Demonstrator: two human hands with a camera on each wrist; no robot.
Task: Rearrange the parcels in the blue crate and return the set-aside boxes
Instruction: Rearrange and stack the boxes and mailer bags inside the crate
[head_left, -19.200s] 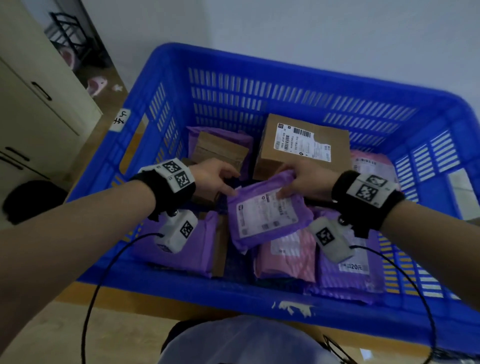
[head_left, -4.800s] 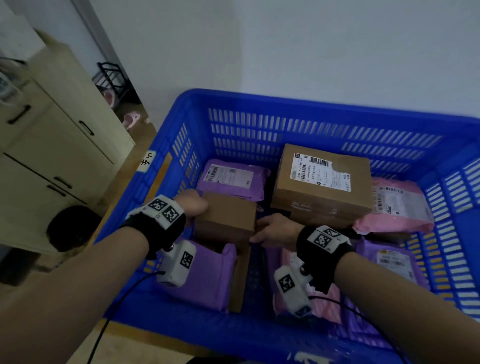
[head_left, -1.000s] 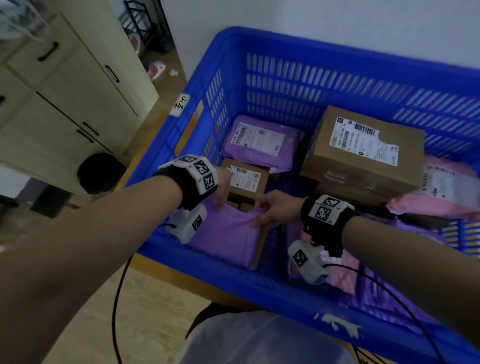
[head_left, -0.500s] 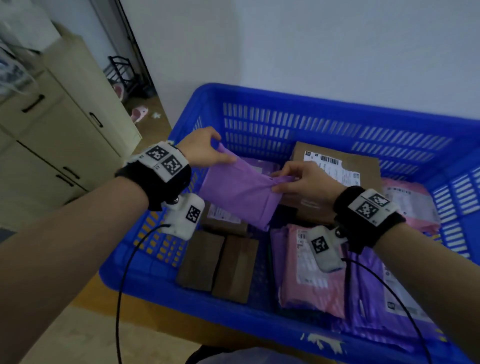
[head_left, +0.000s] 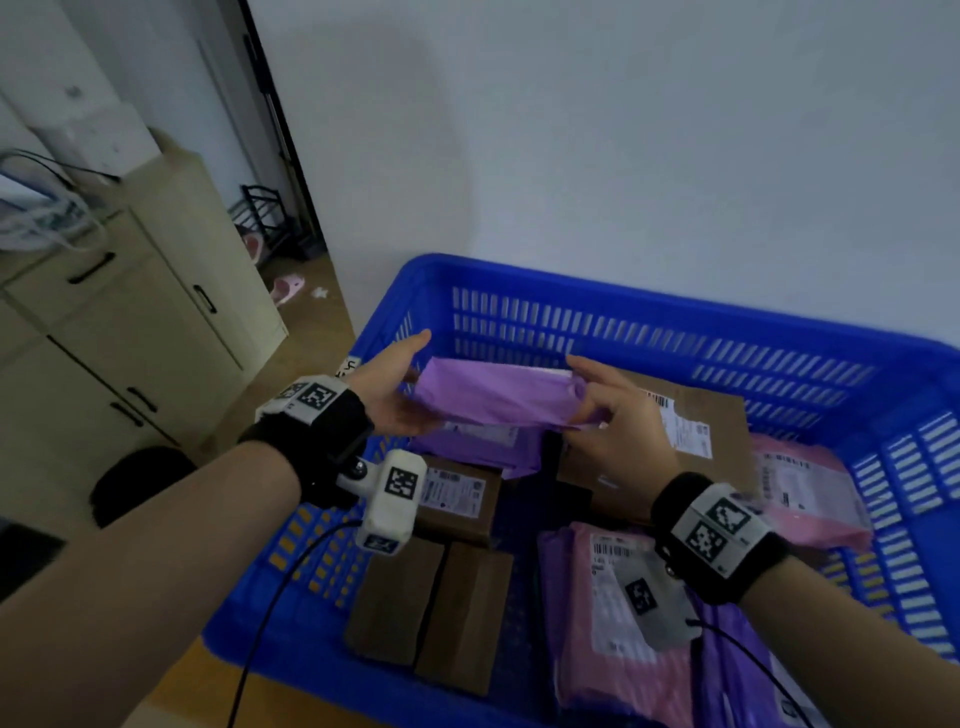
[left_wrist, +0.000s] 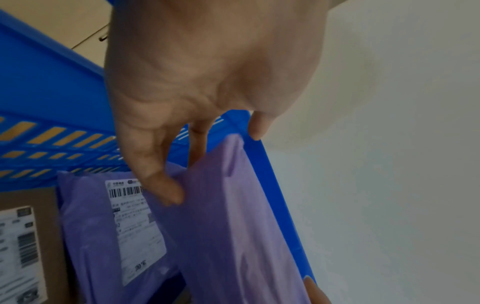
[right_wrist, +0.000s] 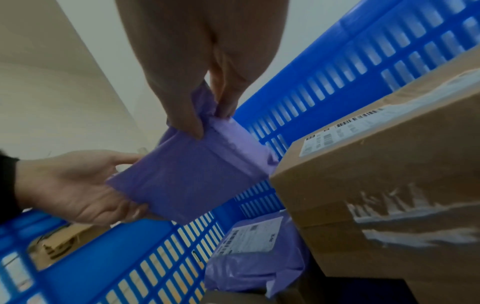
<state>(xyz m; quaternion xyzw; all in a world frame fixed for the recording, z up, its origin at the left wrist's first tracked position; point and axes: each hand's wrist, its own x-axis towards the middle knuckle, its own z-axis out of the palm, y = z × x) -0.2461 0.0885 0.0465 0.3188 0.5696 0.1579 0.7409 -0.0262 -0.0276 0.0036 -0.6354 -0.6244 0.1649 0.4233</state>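
Both of my hands hold a purple mailer in the air over the far left part of the blue crate. My left hand grips its left edge, thumb on top and fingers beneath. At the crumpled right end my right hand pinches the mailer between thumb and fingers. Its plain side faces me. Directly below lies another purple mailer with a white label.
In the crate are a large cardboard box, a small labelled box, two plain brown boxes, pink mailers and a purple one. A beige cabinet stands left; the wall is behind.
Since a second ago the purple mailer has come up off the two brown boxes at the near left. Both hands now hold it higher and further back, nearly level.
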